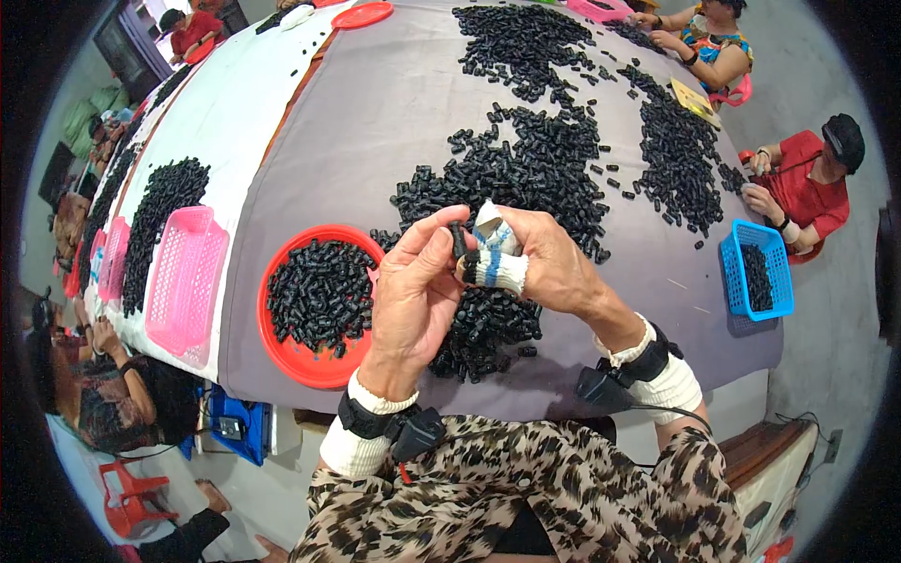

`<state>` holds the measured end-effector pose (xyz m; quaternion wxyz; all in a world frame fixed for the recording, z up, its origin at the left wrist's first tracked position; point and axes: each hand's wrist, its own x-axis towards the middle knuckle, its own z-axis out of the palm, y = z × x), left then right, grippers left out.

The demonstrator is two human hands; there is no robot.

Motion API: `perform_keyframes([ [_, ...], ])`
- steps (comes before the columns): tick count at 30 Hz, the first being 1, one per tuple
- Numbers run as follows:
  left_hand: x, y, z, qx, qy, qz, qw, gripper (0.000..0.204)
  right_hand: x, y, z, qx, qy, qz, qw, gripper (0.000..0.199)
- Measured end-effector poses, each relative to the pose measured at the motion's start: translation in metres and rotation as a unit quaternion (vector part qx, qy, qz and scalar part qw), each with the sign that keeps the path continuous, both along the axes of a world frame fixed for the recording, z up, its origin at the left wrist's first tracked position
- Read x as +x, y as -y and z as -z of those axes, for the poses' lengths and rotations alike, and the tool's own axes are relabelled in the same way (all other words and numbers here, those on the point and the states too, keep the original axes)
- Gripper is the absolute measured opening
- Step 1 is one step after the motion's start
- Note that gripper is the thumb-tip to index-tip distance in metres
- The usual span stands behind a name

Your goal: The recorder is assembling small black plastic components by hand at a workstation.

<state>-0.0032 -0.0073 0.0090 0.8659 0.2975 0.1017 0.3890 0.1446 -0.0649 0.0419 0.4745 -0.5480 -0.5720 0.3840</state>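
My left hand (pixel 418 286) is closed, with a small black cylindrical piece (pixel 458 240) pinched upright between thumb and fingertips. Against it works my right hand (pixel 556 258), its fingers curled in. White knitted wraps (pixel 500 270) with a blue band cover some of its fingers, and a whitish folded cover (pixel 491 223) shows at another fingertip. What the right fingertips grip is hidden by these wraps. Beneath both hands spreads a large heap of similar black pieces (pixel 526 164). Left of my left hand, a round red tray (pixel 275 349) holds many more of them.
A grey cloth (pixel 319 169) covers the table. Pink baskets (pixel 183 281) stand at left, a blue basket (pixel 786 272) at right. Another heap (pixel 680 155) lies near a person in red (pixel 817 192). More people sit around the edges. Cables run from straps on my wrists.
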Motion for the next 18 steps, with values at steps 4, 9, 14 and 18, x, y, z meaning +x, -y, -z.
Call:
perform_keyframes([
  [4,-0.002,0.004,-0.008,0.002,-0.042,-0.01,0.999,0.026,0.006,-0.005,0.006,0.027,0.062,-0.042,0.997,0.027],
  [9,-0.003,0.003,-0.007,0.018,-0.042,0.003,0.999,0.024,0.006,-0.006,-0.003,-0.01,0.082,-0.063,0.995,0.03],
  [14,-0.002,0.004,-0.008,0.02,-0.057,-0.003,0.998,0.023,0.008,-0.009,-0.006,0.008,0.124,-0.072,0.99,0.036],
  [18,-0.002,0.003,-0.009,0.02,-0.07,-0.002,0.997,0.023,0.009,-0.011,-0.004,0.025,0.122,-0.08,0.989,0.037],
])
